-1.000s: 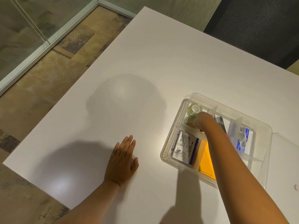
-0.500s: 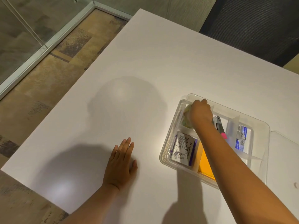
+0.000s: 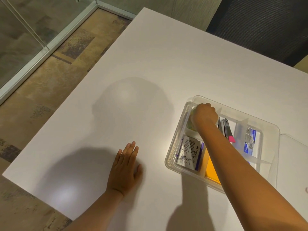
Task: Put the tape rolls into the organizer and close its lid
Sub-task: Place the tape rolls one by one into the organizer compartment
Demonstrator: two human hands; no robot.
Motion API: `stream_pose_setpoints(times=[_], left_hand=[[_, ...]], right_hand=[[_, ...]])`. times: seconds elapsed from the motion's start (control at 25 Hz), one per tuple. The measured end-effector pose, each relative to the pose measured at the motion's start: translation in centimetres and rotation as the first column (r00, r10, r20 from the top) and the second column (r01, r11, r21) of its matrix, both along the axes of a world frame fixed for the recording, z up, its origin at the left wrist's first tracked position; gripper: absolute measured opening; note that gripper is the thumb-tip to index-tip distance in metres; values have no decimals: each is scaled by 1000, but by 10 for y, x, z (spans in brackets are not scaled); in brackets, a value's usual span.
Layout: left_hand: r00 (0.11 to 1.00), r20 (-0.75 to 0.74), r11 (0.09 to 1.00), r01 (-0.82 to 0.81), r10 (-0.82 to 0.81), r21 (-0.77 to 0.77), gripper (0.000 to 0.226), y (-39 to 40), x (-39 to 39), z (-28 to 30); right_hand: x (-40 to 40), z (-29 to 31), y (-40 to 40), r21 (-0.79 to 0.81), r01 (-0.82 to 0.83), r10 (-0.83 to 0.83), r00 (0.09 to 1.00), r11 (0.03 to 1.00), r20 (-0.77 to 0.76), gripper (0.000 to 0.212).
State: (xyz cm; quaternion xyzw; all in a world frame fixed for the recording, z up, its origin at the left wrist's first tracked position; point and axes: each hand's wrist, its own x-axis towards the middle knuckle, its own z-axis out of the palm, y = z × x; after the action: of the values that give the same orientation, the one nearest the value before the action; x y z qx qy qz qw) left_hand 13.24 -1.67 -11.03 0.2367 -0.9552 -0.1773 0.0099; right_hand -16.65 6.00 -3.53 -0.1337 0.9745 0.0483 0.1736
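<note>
I see right hand (image 3: 204,115) curled down over tape rolls (image 3: 190,125) in organizer (image 3: 260,124)'s far-left compartment, hiding their orientation; grasp indeterminable. Stapler (image 3: 225,128) adjacent. Left hand (image 3: 125,167) flat, fingers spread on table (image 3: 150,64).

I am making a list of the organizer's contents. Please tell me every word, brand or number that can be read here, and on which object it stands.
White and purple box: rows of small print and a brand line along its purple edge, all too blurred to read.
Blue and white packets: a barcode and blue lettering, too small to read.
Grey tool with a pink tip: no text visible.
Orange pad: no text visible.
</note>
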Motion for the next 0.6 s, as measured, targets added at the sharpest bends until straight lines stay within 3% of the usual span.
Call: stream_pose_setpoints(times=[0.2, 0.32, 0.44, 0.6], left_hand=[[1000, -15, 1000, 22, -22, 2, 55, 0, 0, 1], [1000, 8, 1000, -9, 9, 14, 57, -2, -2, 1], [1000, 6, 1000, -7, 7, -1, 54, 1, -2, 3], [1000, 8, 1000, 4, -5, 19, 59, 2, 1, 5]], right_hand=[[0, 8, 7, -76, 23, -21, 999, 997, 24, 41], [5, 23, 34, -266, 82, -75, 996, 961, 38, 44], [23, 38, 92, -532, 94, -143, 988, 842, -53, 39], [45, 49, 197, -607, 122, -254, 958, 785, -136, 33]])
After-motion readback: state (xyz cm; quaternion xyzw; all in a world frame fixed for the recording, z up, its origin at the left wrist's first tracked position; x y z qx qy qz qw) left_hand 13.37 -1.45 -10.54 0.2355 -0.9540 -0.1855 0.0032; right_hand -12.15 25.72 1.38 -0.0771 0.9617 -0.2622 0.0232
